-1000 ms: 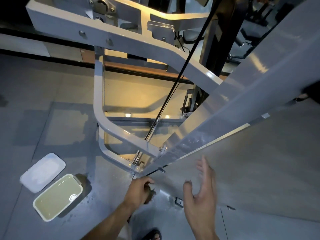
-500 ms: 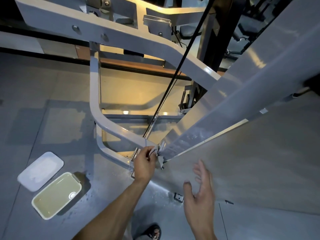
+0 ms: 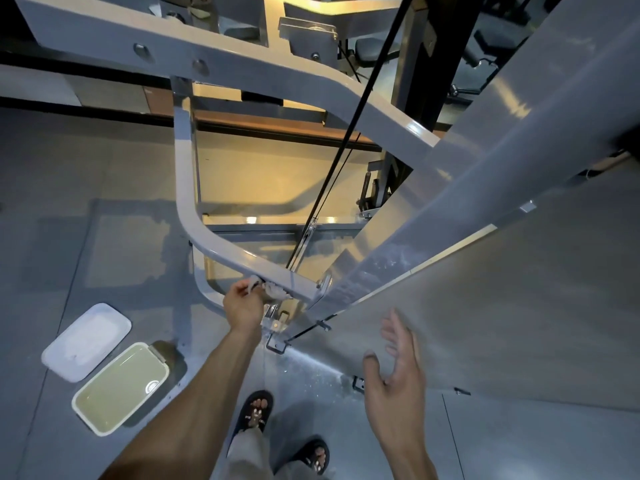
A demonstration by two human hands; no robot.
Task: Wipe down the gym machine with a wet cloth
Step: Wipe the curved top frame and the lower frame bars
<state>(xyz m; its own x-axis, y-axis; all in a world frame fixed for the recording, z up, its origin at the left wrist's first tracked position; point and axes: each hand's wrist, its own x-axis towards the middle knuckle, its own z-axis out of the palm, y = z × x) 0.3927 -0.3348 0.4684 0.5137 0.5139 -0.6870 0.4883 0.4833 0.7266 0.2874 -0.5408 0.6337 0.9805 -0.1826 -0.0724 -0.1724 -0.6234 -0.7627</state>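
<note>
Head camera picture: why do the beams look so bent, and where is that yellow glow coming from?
Head view: the wide-angle lens bows the grey machine frame; warm light falls on the floor behind it while the foreground stays dim and bluish; glare spots sit on the sloped beam; the open right hand looks slightly blurred, while the left hand gripping the cloth is sharper.

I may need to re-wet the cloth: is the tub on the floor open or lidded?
Open. The tub shows pale liquid inside, and its white lid lies flat on the floor beside it.

Left hand (image 3: pixel 242 306) presses cloth (image 3: pixel 273 289) against frame bar (image 3: pixel 242 258).
</note>
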